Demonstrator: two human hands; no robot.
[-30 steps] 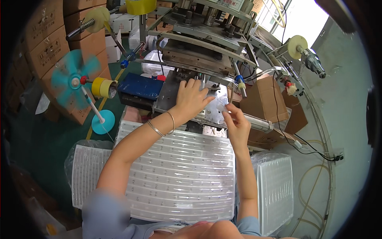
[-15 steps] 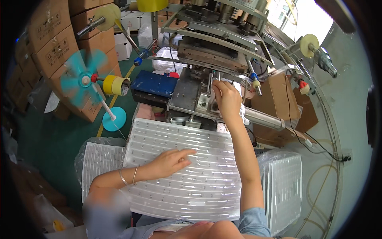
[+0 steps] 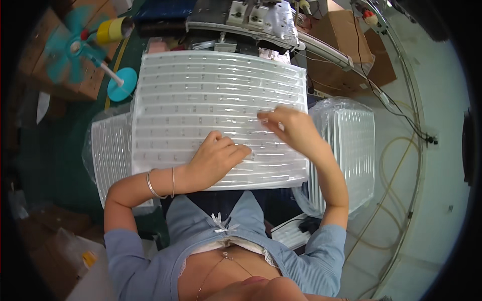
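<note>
- left hand point(image 3: 215, 159): fingers loosely curled, can't tell if they've got anything
- right hand point(image 3: 291, 128): fingers bent, kinda blurry, grip's unclear too
- ribbed clear tray point(image 3: 173, 111): right beneath both hands' fingers

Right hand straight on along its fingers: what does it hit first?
Likely the ribbed translucent plastic tray below; the right hand points left across it, though its height above the tray is unclear.
</note>
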